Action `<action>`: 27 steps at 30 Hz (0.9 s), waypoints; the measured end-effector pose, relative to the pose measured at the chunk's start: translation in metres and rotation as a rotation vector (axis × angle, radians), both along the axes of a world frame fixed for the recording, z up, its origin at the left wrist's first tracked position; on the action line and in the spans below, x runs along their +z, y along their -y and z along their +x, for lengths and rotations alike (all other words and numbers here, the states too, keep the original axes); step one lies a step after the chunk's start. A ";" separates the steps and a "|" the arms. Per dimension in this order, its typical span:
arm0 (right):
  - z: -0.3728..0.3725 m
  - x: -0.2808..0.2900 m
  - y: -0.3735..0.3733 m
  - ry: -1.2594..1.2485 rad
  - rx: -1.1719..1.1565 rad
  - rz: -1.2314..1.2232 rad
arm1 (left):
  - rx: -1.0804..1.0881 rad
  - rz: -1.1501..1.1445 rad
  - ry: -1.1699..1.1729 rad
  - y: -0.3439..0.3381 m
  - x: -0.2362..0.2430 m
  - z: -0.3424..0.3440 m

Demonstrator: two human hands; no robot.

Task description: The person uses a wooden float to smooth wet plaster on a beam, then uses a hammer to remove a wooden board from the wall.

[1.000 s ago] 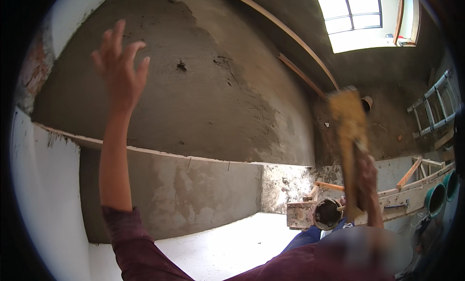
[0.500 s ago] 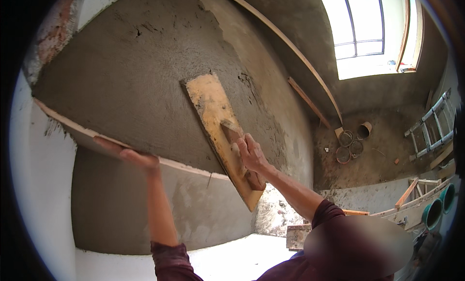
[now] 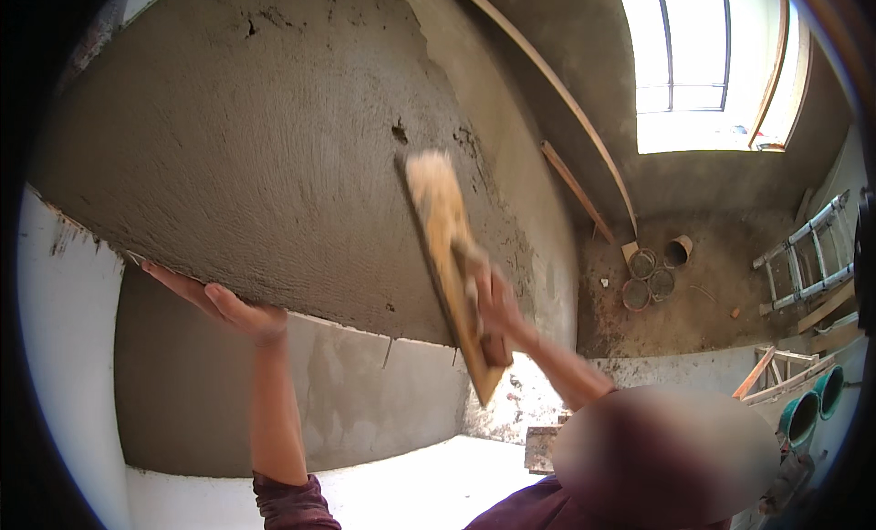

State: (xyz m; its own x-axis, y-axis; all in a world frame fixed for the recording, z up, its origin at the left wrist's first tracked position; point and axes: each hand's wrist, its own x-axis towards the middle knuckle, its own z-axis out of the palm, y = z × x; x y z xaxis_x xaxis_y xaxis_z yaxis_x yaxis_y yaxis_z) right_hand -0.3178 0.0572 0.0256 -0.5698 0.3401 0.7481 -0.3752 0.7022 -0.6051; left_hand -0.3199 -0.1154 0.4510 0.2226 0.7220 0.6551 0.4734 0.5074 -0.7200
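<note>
My right hand [image 3: 500,306] is closed round the handle of a long wooden plastering float [image 3: 436,201], smeared with mortar and slightly blurred. The float stands tilted against wet grey mortar [image 3: 265,156], its lower end past the mortar's edge. A small dark hole shows in the mortar just above its upper end. My left hand [image 3: 224,306] lies with fingers stretched out along the lower edge of the mortar, palm against a thin pale strip [image 3: 356,330]. Part of that strip is hidden behind the hand.
Several buckets [image 3: 677,251] stand on the dirty floor below a bright barred window [image 3: 693,64]. A metal ladder [image 3: 803,256] lies at the right, near green buckets [image 3: 800,419] and wooden boards. One long curved batten [image 3: 557,87] runs along the wall.
The float has shifted to the right and turned steeper, more edge-on to me. My left hand has slid a little left and down along the strip. The view has moved slightly.
</note>
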 end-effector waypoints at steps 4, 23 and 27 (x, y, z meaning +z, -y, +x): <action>0.049 0.124 0.006 0.232 0.521 -0.682 | 0.047 0.005 -0.059 0.016 -0.008 0.003; 0.046 0.089 0.004 0.190 0.515 -0.768 | 0.070 0.053 -0.033 0.004 -0.008 0.005; -0.040 0.231 -0.062 0.205 0.509 -0.497 | 0.137 0.093 0.000 0.023 -0.015 0.008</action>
